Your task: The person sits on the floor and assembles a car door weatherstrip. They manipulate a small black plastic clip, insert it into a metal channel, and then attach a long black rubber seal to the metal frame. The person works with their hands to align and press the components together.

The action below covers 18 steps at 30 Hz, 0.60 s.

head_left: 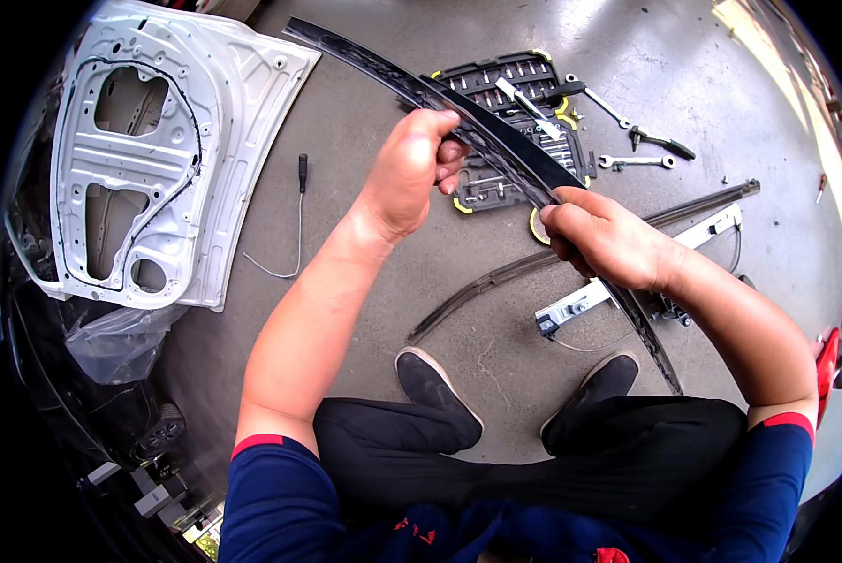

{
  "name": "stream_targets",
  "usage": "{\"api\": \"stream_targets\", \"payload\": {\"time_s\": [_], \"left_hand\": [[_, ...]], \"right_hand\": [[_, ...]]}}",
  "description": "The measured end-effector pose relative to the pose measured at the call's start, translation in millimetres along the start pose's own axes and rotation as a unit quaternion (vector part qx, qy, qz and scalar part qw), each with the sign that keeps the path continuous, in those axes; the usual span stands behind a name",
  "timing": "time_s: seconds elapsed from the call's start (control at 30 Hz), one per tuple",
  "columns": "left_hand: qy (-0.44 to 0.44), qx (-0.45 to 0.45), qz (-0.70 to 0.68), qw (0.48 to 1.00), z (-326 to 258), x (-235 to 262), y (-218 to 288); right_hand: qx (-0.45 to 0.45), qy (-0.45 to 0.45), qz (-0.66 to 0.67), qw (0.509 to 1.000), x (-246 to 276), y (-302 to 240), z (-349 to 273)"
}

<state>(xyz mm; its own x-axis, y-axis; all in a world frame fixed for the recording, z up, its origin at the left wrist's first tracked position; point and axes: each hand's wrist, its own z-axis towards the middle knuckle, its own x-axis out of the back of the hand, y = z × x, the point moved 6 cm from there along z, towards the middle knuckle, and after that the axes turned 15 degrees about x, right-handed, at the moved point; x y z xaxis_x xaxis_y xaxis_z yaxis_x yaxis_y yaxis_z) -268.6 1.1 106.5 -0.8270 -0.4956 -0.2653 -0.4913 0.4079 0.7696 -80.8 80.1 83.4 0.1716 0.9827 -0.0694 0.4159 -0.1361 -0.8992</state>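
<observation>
A long, black, slightly curved trim strip (355,60) is held up in front of me, slanting from far left to near right. Part of its length has a smooth glossy face, and its near end reaches down above my right shoe. My left hand (411,169) is closed at the strip's near edge, thumb against it and fingers curled, partly hidden. Further along, my right hand (613,239) grips the strip with the thumb on top; its fingertips are hidden underneath. Behind the strip, an open black-and-yellow tool case (500,80) with sockets lies on the floor.
A white car door shell (214,159) lies at left, with clear plastic sheeting (125,342) below it. A thin rod with a black handle (303,174) is nearby. At right are a ratchet (665,143), a wrench (637,162), another dark strip (491,281) and a silver rail (712,228).
</observation>
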Motion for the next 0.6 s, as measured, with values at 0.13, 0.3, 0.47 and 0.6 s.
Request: {"api": "stream_targets", "payload": {"time_s": [0.13,0.3,0.47,0.6], "left_hand": [[0.053,-0.054,0.176,0.981,1.5,-2.2,-3.8],[0.08,0.007,0.146,0.986,1.8,0.8,-13.2],[0.026,0.039,0.098,0.994,5.4,0.0,-18.1],[-0.091,0.064,-0.009,0.994,7.3,7.2,-24.0]], "right_hand": [[0.019,-0.014,-0.042,0.999,0.6,5.9,4.2],[0.02,-0.023,-0.133,0.991,-1.9,3.7,6.3],[0.045,-0.024,-0.184,0.982,-0.6,3.0,4.5],[-0.003,-0.033,-0.099,0.995,2.8,3.9,3.7]]}}
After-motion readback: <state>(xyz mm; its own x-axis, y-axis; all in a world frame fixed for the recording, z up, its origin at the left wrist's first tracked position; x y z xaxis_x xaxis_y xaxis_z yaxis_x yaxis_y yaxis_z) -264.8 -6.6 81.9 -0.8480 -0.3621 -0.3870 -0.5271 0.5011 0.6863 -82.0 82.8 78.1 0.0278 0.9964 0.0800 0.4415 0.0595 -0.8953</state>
